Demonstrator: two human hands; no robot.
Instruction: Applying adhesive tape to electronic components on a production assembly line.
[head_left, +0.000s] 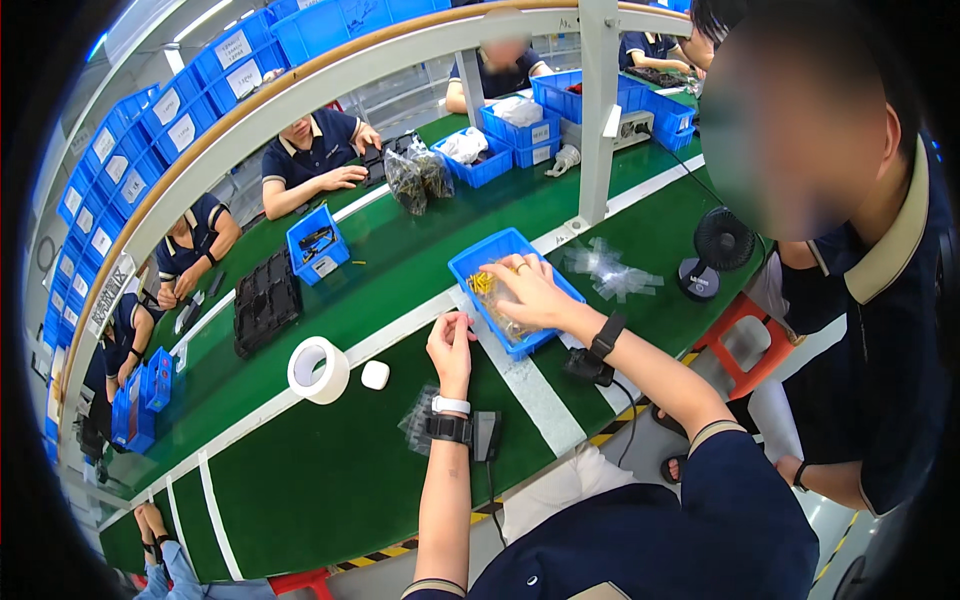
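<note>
My right hand (528, 296) reaches into a blue plastic bin (553, 345) in front of me. Its fingers are stretched out and apart over a clear plastic bag (512, 322) and small yellow pieces (481, 284). Just left of the bin, my left hand (450, 348) is raised with thumb and fingertips pinched together. Whatever it may hold is too small to make out. Each wrist wears a black band, and the left one a white band as well.
A wide tape roll (318, 370) and a white rounded case (375, 375) lie left of my left hand. Clear plastic bags (612, 272) and a small black fan (722, 240) sit to the right. A person (870, 300) stands close at right; co-workers sit across the green table (300, 470).
</note>
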